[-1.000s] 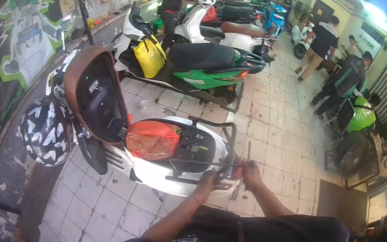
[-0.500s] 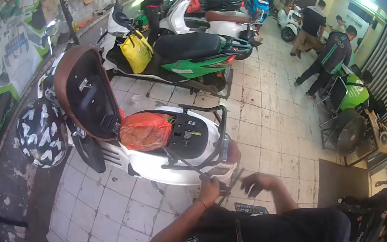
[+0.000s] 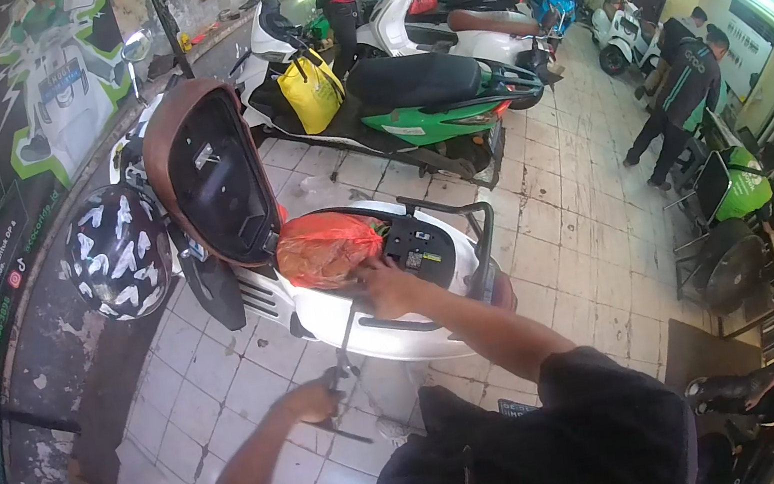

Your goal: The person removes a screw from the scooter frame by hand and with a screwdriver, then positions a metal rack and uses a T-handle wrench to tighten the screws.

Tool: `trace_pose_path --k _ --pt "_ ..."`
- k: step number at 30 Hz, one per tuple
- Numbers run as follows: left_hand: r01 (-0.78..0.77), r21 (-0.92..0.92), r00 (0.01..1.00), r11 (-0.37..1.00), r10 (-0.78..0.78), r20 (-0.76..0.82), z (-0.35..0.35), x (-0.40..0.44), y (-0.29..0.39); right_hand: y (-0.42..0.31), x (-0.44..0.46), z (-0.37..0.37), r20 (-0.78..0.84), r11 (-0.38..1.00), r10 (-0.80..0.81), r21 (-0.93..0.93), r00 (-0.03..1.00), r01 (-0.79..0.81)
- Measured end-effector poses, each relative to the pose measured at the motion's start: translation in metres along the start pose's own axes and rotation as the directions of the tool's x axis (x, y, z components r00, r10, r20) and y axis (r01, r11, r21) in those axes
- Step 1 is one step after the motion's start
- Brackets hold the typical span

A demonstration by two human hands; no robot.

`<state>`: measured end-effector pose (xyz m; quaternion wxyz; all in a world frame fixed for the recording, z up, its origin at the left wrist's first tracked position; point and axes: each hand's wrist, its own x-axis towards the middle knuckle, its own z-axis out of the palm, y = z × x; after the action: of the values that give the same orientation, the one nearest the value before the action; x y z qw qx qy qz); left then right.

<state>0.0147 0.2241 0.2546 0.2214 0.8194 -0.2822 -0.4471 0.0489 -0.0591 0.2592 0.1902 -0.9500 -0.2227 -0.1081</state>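
Observation:
My left hand (image 3: 311, 400) is closed round thin metal tools (image 3: 342, 366), held low in front of the white scooter (image 3: 331, 322). One rod points up toward the scooter's side and another sticks out to the lower right. My right hand (image 3: 386, 288) reaches over the scooter's near side to the edge of the red plastic bag (image 3: 327, 249) in the seat opening. Its fingers are partly spread at the bag; whether they grip it is unclear. The brown-rimmed seat (image 3: 212, 173) stands raised behind the bag.
A patterned helmet (image 3: 118, 254) hangs at the scooter's left. Beyond stands a green and black scooter (image 3: 425, 99) with a yellow bag (image 3: 311, 92). Several people are farther off, one in a dark jacket (image 3: 687, 88). A fan (image 3: 730, 267) is at the right.
My left hand has moved left and down with the tools. My right hand has left the scooter's tail, where it held a rod, and come over to the red bag. The view has shifted slightly.

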Motion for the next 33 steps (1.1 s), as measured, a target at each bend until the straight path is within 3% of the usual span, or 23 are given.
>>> trace_pose_path --k 1,2,3,4,6,8,10,12,14,15,16,18,19,20,22,23,24,26,27,29,30,32,33 --pt "0.068 -0.035 0.997 0.997 -0.066 0.047 -0.014 0.0 -0.005 0.002 0.009 0.004 -0.006 1.0 -0.006 0.002 1.0 0.006" --pt "0.136 -0.067 0.987 0.988 -0.13 0.094 -0.028 0.001 -0.013 0.008 0.02 0.008 0.19 0.998 -0.057 0.033 0.98 0.051" --pt "0.071 0.188 0.997 0.98 -0.074 0.009 -0.037 0.008 -0.028 0.015 0.031 0.011 0.378 0.994 -0.108 0.069 0.92 0.089" --pt "0.022 0.436 0.998 0.9 0.003 -0.056 -0.048 0.011 -0.032 0.018 0.041 0.012 0.37 0.993 -0.111 0.068 0.922 0.092" --pt "0.175 0.486 0.98 0.856 -0.106 -0.167 -0.07 0.018 -0.04 0.028 0.059 0.015 0.464 0.976 -0.217 0.076 0.859 0.205" --pt "0.227 0.566 0.961 0.793 -0.086 -0.264 -0.09 0.034 -0.051 0.035 0.076 0.023 0.541 0.988 -0.147 0.046 0.828 0.146" --pt "0.284 0.564 0.923 0.775 -0.062 -0.38 -0.109 0.057 -0.055 0.067 0.086 0.059 0.439 0.963 -0.113 0.269 0.892 -0.01" --pt "0.349 0.556 0.869 0.755 -0.039 -0.493 -0.127 0.073 -0.052 0.1 0.098 0.084 0.497 0.921 -0.388 0.24 0.776 0.306" --pt "0.444 0.564 0.662 0.696 0.169 -0.73 -0.141 0.084 -0.049 0.096 0.084 0.08 0.517 0.882 -0.195 0.465 0.833 -0.082" --pt "0.535 0.372 0.571 0.758 -0.001 -0.821 -0.147 0.104 -0.058 0.099 0.076 0.104 0.431 0.893 -0.188 0.45 0.883 -0.029" --pt "0.546 0.373 0.563 0.75 0.0 -0.826 -0.15 0.13 -0.075 0.108 0.076 0.123 0.34 0.903 -0.18 0.429 0.923 0.019" --pt "0.391 -0.266 0.402 0.881 -0.424 -0.812 -0.14 0.167 -0.107 0.086 0.073 0.071 0.481 0.555 0.033 0.72 0.876 -0.417" --pt "-0.117 -0.549 0.443 0.827 -0.451 -0.774 -0.128 0.175 -0.101 0.092 0.073 0.095 0.326 0.71 0.02 0.661 0.945 -0.243" --pt "-0.573 -0.664 0.497 0.481 -0.44 -0.748 -0.119 0.187 -0.089 0.098 0.068 0.136 0.16 0.835 -0.024 0.545 0.987 -0.068" --pt "-0.787 -0.616 0.532 0.045 -0.456 -0.713 -0.128 0.193 -0.077 0.1 0.064 0.186 0.131 0.789 0.093 0.595 0.987 -0.153" --pt "-0.78 -0.621 0.576 -0.076 -0.474 -0.666 -0.138 0.185 -0.049 0.093 0.068 0.154 0.224 0.718 0.141 0.647 0.964 -0.255" --pt "-0.714 -0.699 0.571 -0.028 -0.601 -0.559 -0.141 0.205 -0.054 0.083 0.067 0.112 0.326 0.636 0.174 0.683 0.929 -0.358" --pt "-0.528 -0.843 0.547 0.101 -0.719 -0.428 -0.162 0.225 -0.051 0.085 0.064 0.126 0.271 0.644 0.171 0.697 0.947 -0.316" --pt "-0.522 -0.846 0.543 0.111 -0.722 -0.43 -0.172 0.236 -0.047 0.09 0.06 0.158 0.115 0.697 0.094 0.702 0.989 -0.147" --pt "-0.298 -0.885 0.652 0.357 -0.602 -0.462 -0.193 0.266 -0.034 0.095 0.061 0.169 -0.213 0.846 0.007 0.522 0.977 0.107" --pt "-0.292 -0.885 0.658 0.363 -0.596 -0.461 -0.203 0.284 -0.024 0.089 0.055 0.154 0.015 0.49 0.221 0.863 0.975 -0.125" --pt "-0.15 -0.852 0.699 0.501 -0.555 -0.45 -0.212 0.322 0.001 0.101 0.053 0.15 0.497 -0.332 0.236 0.849 0.835 -0.412" --pt "-0.147 -0.851 0.708 0.504 -0.547 -0.446 -0.214 0.342 0.017 0.118 0.052 0.163 0.495 -0.332 0.249 0.851 0.832 -0.407"
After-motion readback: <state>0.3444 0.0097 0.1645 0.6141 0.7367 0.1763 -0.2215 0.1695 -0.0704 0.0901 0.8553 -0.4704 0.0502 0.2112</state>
